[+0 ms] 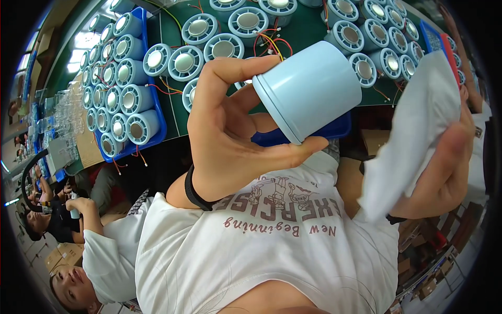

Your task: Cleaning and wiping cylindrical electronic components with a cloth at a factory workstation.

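A smooth, light blue cylindrical housing is tilted in front of me, its side toward the camera. My left hand grips it by the ridged end, fingers on the far side and thumb below. Red and yellow wires show behind that end. At the right, my right hand is closed around a white cloth, which hangs apart from the housing. Some of the right fingers are hidden or blurred.
On the green table, several similar housings stand with wires attached. A blue tray packed with more is at the left; another blue tray lies behind the held housing. A person sits at the lower left.
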Tool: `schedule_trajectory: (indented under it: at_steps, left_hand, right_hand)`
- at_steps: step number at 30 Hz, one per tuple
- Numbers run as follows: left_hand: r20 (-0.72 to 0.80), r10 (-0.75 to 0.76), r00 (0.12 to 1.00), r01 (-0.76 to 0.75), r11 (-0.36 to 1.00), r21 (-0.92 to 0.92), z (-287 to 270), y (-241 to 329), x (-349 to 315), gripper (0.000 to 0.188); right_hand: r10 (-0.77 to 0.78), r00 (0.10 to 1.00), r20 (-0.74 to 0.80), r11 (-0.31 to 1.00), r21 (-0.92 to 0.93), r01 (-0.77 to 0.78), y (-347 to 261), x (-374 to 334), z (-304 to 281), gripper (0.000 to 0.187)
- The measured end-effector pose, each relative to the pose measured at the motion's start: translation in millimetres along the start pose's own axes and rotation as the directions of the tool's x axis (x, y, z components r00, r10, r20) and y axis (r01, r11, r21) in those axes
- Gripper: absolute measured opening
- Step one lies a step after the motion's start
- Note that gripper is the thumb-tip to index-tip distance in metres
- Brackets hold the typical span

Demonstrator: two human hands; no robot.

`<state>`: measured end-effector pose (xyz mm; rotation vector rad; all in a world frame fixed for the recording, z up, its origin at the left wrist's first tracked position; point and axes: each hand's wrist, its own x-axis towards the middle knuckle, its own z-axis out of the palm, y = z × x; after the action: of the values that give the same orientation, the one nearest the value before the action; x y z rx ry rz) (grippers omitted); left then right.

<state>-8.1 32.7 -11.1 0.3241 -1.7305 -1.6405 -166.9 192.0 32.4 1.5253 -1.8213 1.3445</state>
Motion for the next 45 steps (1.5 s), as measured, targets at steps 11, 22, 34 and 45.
schedule_trajectory:
  at_steps: [11, 22, 34, 45]
  left_hand:
    - [0.105, 0.039, 0.994, -0.039, 0.999, 0.004, -5.6, -2.5, 0.7, 0.074]
    - [0.002, -0.061, 0.998, 0.060, 0.988, 0.145, 5.1, -2.5, -5.7, 0.061]
    - [-0.100, 0.019, 0.995, -0.003, 0.987, 0.163, 0.5, -1.1, -2.7, 0.063]
    - [-0.152, 0.001, 0.988, 0.022, 0.988, 0.152, 5.1, 3.2, 0.4, 0.063]
  right_hand:
    - [-0.292, 0.930, 0.222, 0.860, -0.364, 0.357, -19.1, -6.7, 53.2, 0.026]
    - [-0.073, 0.915, 0.396, 0.902, -0.366, 0.230, -37.7, -5.2, 51.8, 0.036]
    - [-0.068, 0.915, 0.398, 0.889, -0.393, 0.237, -41.7, -7.8, 55.5, 0.035]
    - [-0.088, 0.919, 0.385, 0.864, -0.429, 0.262, -42.9, -18.1, 46.5, 0.038]
